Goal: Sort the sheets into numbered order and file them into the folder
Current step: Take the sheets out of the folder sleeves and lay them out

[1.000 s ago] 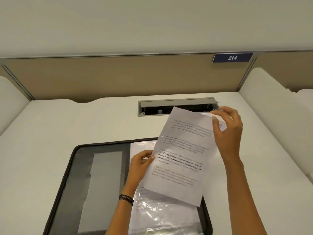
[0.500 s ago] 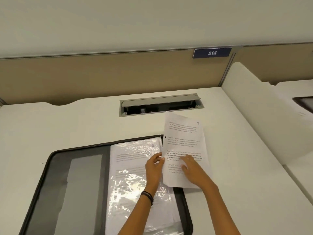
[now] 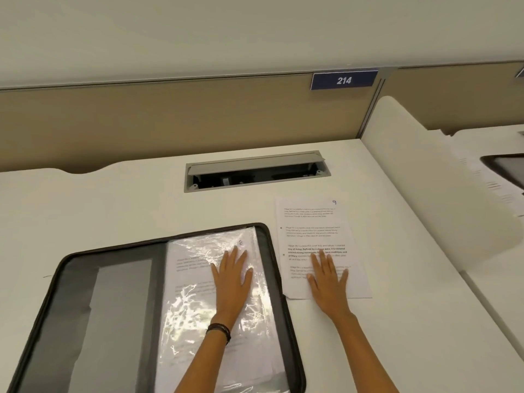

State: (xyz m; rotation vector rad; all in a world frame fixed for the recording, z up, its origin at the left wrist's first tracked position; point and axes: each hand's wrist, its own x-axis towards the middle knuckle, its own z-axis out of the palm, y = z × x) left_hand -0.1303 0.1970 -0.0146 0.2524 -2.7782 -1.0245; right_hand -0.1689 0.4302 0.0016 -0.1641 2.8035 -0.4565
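Note:
A black zip folder (image 3: 54, 293) lies open on the white desk. Its right half holds glossy plastic sleeves (image 3: 192, 304) with printed sheets inside. My left hand (image 3: 231, 275) rests flat on the top sleeve, fingers straight. To the right of the folder a printed sheet (image 3: 312, 222) marked 9 in its top right corner lies flat on the desk. On the lower part of that sheet my right hand (image 3: 326, 279) presses down with spread fingers.
A grey cable hatch (image 3: 255, 170) is open in the desk behind the folder. A tan partition with a blue 214 plate (image 3: 344, 80) closes the back. A white divider (image 3: 436, 199) stands on the right, with more papers (image 3: 493, 191) on the neighbouring desk.
The sheet was held up in both hands; now it lies flat on the desk right of the folder. My left hand moved onto the sleeve, my right hand onto the sheet.

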